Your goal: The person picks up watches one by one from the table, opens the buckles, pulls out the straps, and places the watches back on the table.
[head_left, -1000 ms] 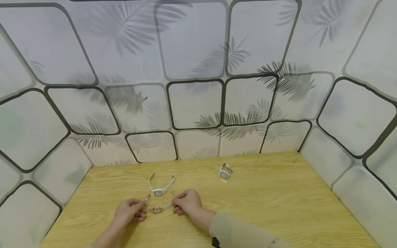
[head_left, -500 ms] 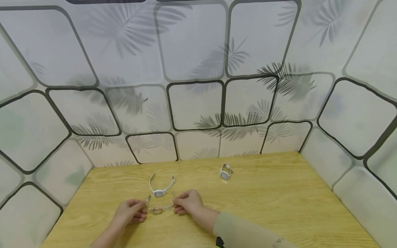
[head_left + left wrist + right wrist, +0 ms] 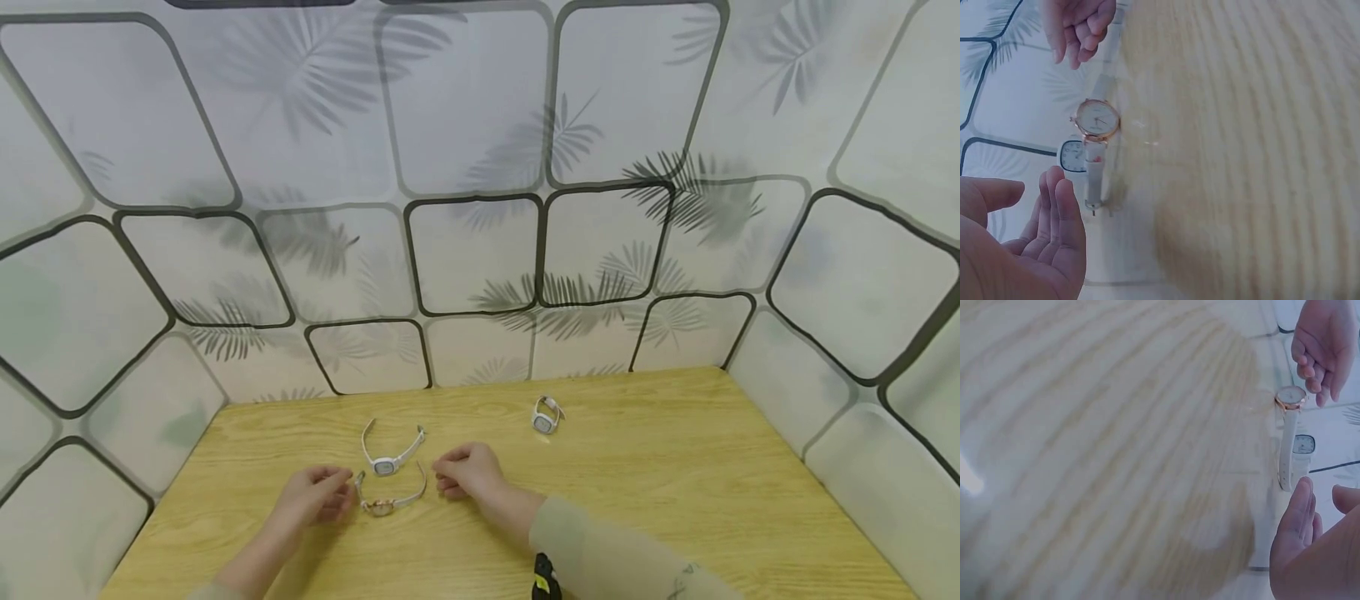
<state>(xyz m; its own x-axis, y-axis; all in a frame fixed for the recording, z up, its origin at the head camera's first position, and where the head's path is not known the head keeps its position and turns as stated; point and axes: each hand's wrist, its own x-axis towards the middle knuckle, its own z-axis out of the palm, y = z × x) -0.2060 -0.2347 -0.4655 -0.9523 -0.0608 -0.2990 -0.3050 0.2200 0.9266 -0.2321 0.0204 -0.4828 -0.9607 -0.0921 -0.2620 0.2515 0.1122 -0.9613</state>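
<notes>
A wristwatch with a rose-gold case point(image 3: 382, 507) and white strap rests on the wooden table, its strap ends spread and curving up. To its left is my left hand point(image 3: 313, 498); in the left wrist view its thumb and fingers point(image 3: 1067, 219) stand apart with nothing between them. My right hand point(image 3: 474, 475) hovers just off the other strap end, thumb and fingers point(image 3: 1297, 515) separated and holding nothing. Right behind lies a white watch with a squarish dial point(image 3: 385, 467), its strap also spread into a U.
Farther back to the right, another white watch point(image 3: 544, 423) sits with its strap closed in a loop. Patterned panels point(image 3: 480, 250) with leaf prints enclose the wooden table point(image 3: 675, 500) at the back and sides.
Both hands have let go of the rose-gold watch's strap ends. My right hand has drawn back slightly up and to the right; the left has lifted a little. The watches have hardly moved.
</notes>
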